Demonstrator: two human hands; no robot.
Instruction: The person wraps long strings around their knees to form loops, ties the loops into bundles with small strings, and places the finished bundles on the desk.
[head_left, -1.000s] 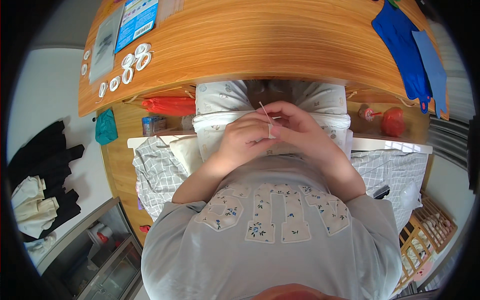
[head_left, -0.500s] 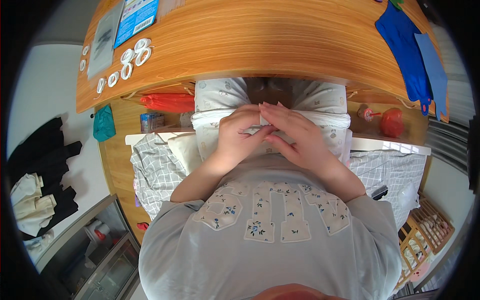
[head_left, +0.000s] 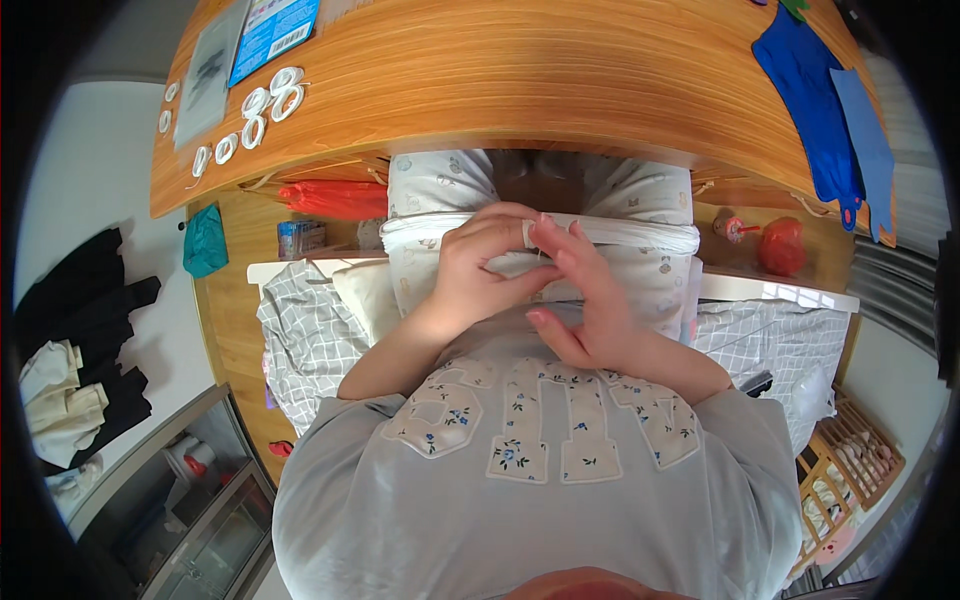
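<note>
I can't tell the left hand's [head_left: 472,262] grip, but white string [head_left: 528,233] is sitting at its two o'clock, risking slipping if the open right hand [head_left: 599,303], at four o'clock, is leaving it slack!

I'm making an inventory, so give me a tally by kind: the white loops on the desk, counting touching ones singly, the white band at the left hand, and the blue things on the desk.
White loops: 8
White band at the left hand: 1
Blue packet: 1
Blue flat pieces, one darker, one paler: 2
Total: 12
</note>
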